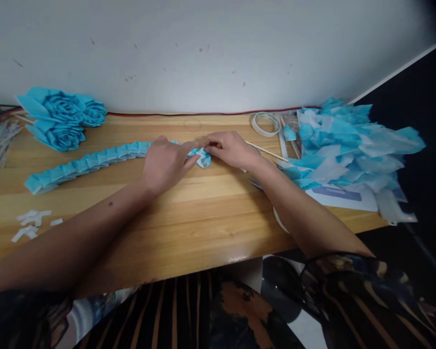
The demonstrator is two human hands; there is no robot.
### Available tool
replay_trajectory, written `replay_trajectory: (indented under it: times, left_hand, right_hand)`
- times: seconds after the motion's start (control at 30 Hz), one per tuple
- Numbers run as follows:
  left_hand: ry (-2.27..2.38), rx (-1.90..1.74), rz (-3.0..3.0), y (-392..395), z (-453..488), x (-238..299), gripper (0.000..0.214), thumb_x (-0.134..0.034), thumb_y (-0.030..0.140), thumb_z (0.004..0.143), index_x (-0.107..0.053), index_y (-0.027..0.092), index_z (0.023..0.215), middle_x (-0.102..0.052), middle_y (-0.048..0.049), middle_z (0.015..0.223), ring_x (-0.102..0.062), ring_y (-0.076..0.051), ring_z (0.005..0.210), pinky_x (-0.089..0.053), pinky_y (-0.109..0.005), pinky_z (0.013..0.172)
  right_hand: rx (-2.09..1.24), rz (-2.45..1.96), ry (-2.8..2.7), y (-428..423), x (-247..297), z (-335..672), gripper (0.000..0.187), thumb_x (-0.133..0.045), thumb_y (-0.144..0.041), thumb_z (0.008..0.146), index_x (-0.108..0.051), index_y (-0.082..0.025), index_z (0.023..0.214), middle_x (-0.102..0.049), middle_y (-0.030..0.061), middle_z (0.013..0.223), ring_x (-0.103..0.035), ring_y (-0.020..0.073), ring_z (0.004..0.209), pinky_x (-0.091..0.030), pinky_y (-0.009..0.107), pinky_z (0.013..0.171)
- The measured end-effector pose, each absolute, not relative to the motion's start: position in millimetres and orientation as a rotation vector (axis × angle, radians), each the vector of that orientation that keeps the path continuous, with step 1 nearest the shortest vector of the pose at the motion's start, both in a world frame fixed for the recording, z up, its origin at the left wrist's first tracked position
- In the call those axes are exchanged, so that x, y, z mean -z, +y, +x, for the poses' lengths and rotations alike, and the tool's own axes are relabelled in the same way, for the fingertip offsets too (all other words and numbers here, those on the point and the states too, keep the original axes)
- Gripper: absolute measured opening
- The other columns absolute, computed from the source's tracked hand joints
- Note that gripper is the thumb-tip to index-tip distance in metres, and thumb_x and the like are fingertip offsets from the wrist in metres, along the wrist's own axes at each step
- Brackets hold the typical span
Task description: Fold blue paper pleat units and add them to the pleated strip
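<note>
Nearest, on the near side of the pleated blue strip point(90, 166), white paper snips point(29, 215) lie loose on the wooden counter point(196, 232). Right of the strip, at the near edge, sits a white device point(392, 208) with a red light.

The strip runs behind the left hand point(165, 162), its long part resting on the counter, probably so the free length needs no support. At its right end, the left fingers pinch the crumpled tip and the right hand point(232, 148) closes its fingers narrowly on it, presumably to steady a small fold.

Right of the strip, a thin stick point(267, 151) and heaped blue sheets point(341, 150) crowd the right forearm; a tape roll point(265, 133) stands beyond. Behind the strip's left part rest blue paper roses point(63, 114).
</note>
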State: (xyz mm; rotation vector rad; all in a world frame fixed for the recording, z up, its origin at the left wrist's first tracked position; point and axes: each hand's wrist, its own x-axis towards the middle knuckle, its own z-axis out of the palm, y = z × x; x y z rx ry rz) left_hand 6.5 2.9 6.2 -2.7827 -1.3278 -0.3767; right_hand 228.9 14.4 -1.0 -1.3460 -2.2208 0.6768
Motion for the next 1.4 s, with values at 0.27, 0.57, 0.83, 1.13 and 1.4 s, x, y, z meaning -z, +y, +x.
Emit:
replay_trajectory:
  times: [0.27,0.57,0.83,1.13,1.4]
  left_hand:
    - [-1.388,0.375,-2.816,13,8,-5,0.034,-0.048,0.036,0.105,-0.08,0.022,0.106,-0.078,-0.0063,0.082,-0.064,-0.022,0.071,-0.04,-0.039,0.076]
    - [-1.389,0.501,-2.766,16,7,-1,0.032,-0.049,0.034,0.102,-0.077,0.025,0.09,-0.069,-0.0031,0.064,-0.057,-0.02,0.06,-0.037,-0.037,0.07]
    - [-1.383,0.488,-2.781,16,7,0,0.036,-0.048,0.038,0.104,-0.08,0.023,0.099,-0.07,-0.0014,0.067,-0.053,-0.017,0.061,-0.034,-0.034,0.07]
    - [-1.432,0.385,-2.811,12,8,-8,0.041,-0.05,0.047,0.106,-0.081,0.021,0.106,-0.073,-0.0054,0.072,-0.055,-0.019,0.064,-0.032,-0.034,0.069]
    - [-1.364,0.366,-2.852,6,11,-12,0.03,-0.053,0.037,0.104,-0.078,0.021,0.102,-0.072,-0.0029,0.072,-0.055,-0.018,0.065,-0.035,-0.035,0.073]
  right_hand:
    - [-0.856,-1.293,-2.203,19,-5,242,0.031,-0.056,-0.021,0.096,-0.079,-0.021,0.117,-0.08,0.0054,0.12,-0.071,0.02,0.106,-0.051,0.035,0.095]
    - [-0.988,-1.207,-2.243,30,-5,248,0.025,-0.062,-0.021,0.089,-0.082,-0.021,0.103,-0.081,0.0002,0.102,-0.07,0.017,0.09,-0.051,0.031,0.085]
    - [-1.054,-1.192,-2.19,34,1,244,0.017,-0.068,-0.02,0.084,-0.082,-0.022,0.095,-0.081,0.0004,0.098,-0.07,0.0176,0.091,-0.051,0.031,0.083]
    - [-0.809,-1.223,-2.295,30,2,239,0.015,-0.066,-0.017,0.085,-0.078,-0.019,0.093,-0.078,0.0017,0.092,-0.066,0.0158,0.082,-0.044,0.028,0.076]
    - [-0.612,-1.272,-2.376,27,4,236,0.017,-0.061,-0.014,0.084,-0.075,-0.018,0.093,-0.074,0.0031,0.09,-0.06,0.0164,0.078,-0.037,0.029,0.071]
